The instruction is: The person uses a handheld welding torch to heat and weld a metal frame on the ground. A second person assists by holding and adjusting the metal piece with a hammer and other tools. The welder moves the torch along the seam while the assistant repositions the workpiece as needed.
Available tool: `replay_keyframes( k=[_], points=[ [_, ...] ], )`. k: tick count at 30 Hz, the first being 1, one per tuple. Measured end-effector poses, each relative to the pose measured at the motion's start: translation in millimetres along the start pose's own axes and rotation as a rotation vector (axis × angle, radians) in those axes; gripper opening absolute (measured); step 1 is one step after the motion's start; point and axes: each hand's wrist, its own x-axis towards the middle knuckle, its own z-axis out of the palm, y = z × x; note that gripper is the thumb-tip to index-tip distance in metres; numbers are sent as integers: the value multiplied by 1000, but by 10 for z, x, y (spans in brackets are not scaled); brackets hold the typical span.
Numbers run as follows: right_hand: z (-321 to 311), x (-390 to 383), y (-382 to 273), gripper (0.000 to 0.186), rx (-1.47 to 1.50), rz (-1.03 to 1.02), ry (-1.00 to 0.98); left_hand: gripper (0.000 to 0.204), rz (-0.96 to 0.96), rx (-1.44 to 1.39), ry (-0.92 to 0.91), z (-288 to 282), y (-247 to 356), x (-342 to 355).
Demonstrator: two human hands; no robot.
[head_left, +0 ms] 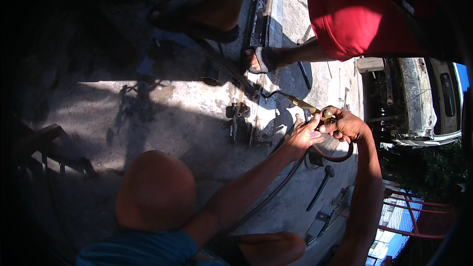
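A brass gas torch (304, 104) with a thin bent tip is in my hands, pointing left over the floor. My right hand (349, 125) is wrapped round its handle end. Beside it my left hand (301, 140) is closed at the valve end, thumb and fingers against the knobs. A reddish-brown hose (340, 158) loops below my hands. The torch tip is close to the end of a dark metal bar (230, 69). A small dark metal part (238, 111) lies on the floor to the left of the tip. No flame can be made out in the glare.
Another person in red shorts (345, 17) stands opposite, one sandalled foot (260, 60) near the bar. A hammer (321, 187) lies right of my left forearm. Long metal rails (266, 15) run up the far floor. A stripped vehicle body (419, 98) is at the right.
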Motion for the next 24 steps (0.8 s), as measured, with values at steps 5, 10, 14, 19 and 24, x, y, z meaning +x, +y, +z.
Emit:
replay_keyframes(
  k=[5, 10, 14, 19, 24],
  points=[
    [-5, 1, 9, 45, -35, 2, 12, 63, -9, 26, 18, -5, 13, -29],
    [35, -42, -38, 47, -32, 33, 25, 63, 7, 27, 26, -42, -9, -25],
    [34, -64, -17, 49, -10, 30, 16, 61, -3, 49, 3, -28, 11, -55],
    [11, -104, 2, 48, 6, 21, 3, 60, 9, 69, -39, -9, 21, -78],
    [-33, -167, 112, 49, 76, -3, -19, 64, 45, 156, -113, 45, 35, -136]
  ],
)
